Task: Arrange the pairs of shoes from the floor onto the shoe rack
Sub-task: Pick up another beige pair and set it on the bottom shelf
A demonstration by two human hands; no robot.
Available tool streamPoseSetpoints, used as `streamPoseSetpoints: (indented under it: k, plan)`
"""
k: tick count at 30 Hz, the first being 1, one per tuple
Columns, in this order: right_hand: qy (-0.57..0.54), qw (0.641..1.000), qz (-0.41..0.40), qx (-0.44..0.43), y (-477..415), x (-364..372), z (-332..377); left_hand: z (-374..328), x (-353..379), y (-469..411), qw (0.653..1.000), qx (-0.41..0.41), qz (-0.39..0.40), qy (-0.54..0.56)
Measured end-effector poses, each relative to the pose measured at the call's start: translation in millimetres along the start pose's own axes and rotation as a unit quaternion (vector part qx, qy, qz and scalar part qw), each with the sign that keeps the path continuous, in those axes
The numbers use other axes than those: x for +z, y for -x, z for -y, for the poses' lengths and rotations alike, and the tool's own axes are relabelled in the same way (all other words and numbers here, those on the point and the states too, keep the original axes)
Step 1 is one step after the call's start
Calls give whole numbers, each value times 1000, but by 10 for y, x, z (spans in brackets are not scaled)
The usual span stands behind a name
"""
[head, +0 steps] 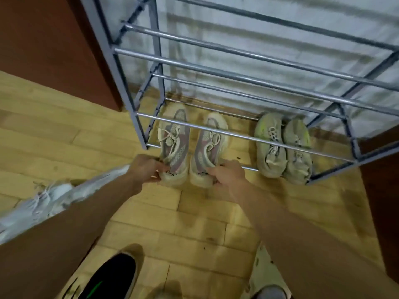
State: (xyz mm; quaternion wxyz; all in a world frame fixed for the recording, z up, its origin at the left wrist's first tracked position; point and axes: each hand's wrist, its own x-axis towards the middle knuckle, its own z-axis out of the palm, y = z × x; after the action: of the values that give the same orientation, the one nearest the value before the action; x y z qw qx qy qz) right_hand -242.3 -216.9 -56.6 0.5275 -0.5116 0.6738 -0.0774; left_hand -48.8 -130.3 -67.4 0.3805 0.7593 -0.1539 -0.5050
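Wooden floor (194, 212), grey shoe rack (138, 117) at the far side. Pink-grey pair (176, 145) sits on the bottom tier, left of 1 green pair (282, 147) (already shelved). Left hand (146, 169) and right hand (226, 175) each pinch a heel, fingers curled. Judged: seating pair 2; next, release and fetch white shoes (49, 199), near left.

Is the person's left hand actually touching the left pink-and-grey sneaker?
Touching. The head view shows the left hand pinching the heel of the left pink-and-grey sneaker, its fingers curled onto it with no gap.
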Motion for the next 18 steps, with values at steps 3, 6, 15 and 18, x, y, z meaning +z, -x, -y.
streamPoseSetpoints:
  k: [3, 6, 15, 18]
  plan:
    - [5, 1000, -6, -16, -350, -3, 73, -178, 160, -336, 999, 33, -15, -18]
    - [8, 999, -16, -27, -672, -27, 111, -346, 280, -638, 998, 52, -29, -18]
    - [28, 998, -13, -58, -1038, 88, 8, -242, 479, -1038, 985, 99, -105, -91]
    - [68, 995, -4, -71, -847, 88, -17, -162, 390, -892, 984, 83, -120, -98]
